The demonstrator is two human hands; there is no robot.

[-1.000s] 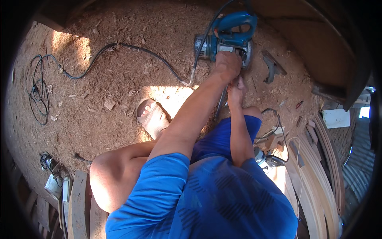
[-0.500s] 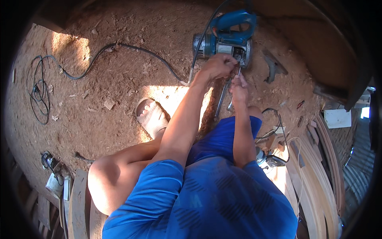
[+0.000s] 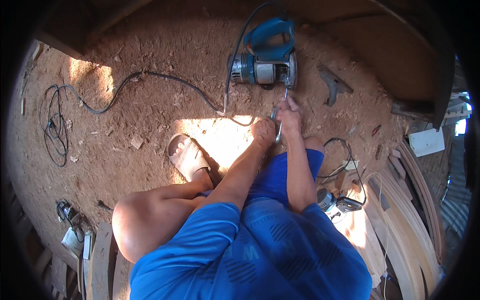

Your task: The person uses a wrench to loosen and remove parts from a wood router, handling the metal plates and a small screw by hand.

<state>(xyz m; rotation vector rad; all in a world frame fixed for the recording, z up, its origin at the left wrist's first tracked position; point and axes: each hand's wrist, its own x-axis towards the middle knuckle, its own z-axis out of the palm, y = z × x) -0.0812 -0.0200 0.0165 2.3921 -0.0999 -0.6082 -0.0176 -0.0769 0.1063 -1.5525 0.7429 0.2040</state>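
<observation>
Pulled back since the earlier frame — left hand [image 3: 263, 131], from beside the metal base [image 3: 293, 72] of the blue power tool [image 3: 265, 70] down to the middle of the frame. Shifted slightly leftward in view as well: the power tool and nearby ground, probably through head movement. Lying on its side in the upper middle of the frame, on dirt ground [image 3: 140, 120]. In the right hand [image 3: 290, 116], just below: a thin metal rod [image 3: 286, 93], clamped in curled fingers, far end at the base. At the left hand, a shiny wrench-like bar [image 3: 278, 134]; fingers bent, but impossible to say whether gripping it or merely beside it.

Likely heavy and rigid, perhaps slick on bare metal; best taken by the blue loop handle [image 3: 256, 34], with support under the motor housing [image 3: 243, 67], clear of the cord [image 3: 170, 76].

Hard to make out: exact contact between rod and base, both palms, much of the bar — and the shadowed upper right.
</observation>
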